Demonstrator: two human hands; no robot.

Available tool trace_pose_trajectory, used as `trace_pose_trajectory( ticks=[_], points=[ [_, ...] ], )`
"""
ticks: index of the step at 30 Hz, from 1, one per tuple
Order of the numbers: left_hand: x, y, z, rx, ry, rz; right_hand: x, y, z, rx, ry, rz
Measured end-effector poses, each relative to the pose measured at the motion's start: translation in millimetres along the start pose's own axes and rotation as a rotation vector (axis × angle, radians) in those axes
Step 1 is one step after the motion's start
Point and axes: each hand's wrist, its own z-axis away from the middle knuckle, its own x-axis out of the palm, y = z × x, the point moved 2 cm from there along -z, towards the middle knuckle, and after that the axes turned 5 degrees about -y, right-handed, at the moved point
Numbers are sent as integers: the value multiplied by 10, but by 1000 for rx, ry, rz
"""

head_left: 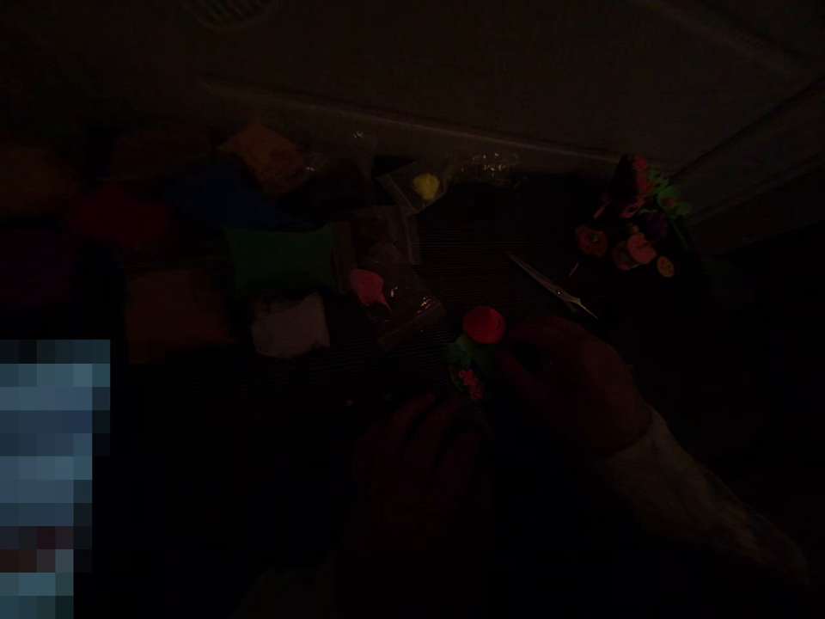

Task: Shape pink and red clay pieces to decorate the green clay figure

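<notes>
The scene is very dark. Both my hands meet near the middle around a small green piece with a red-orange round top [480, 344] and pink marks on its side. My left hand [412, 456] is below it, fingers curled toward it. My right hand [567, 378], in a pale sleeve, closes on it from the right. How each finger grips is lost in the dark.
Coloured sheets or pads lie at the left: green [280, 254], white [290, 325], orange-brown [174, 314], blue [219, 198]. Clear bags hold a pink bit [369, 288] and a yellow bit [425, 186]. Metal scissors or tweezers [551, 285] lie near a bunch of colourful flowers [635, 223].
</notes>
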Motion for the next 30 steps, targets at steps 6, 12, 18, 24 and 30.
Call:
trace_pose_trajectory(
  ticks=[6, 12, 18, 24, 30],
  points=[
    [2, -45, 38, 65, 51, 51, 4, -57, -13, 36, -32, 47],
    [-20, -58, 47, 62, 47, 56, 24, -63, -19, 59, -40, 59],
    [-26, -52, 57, 72, 66, 67, 32, -67, -8, 46, -37, 65],
    [-11, -50, 57, 51, 89, 83, 11, -68, 12, 31, -23, 23],
    [-36, -23, 36, 26, 89, 95, -12, -55, 41, 17, -24, -44]
  ],
)
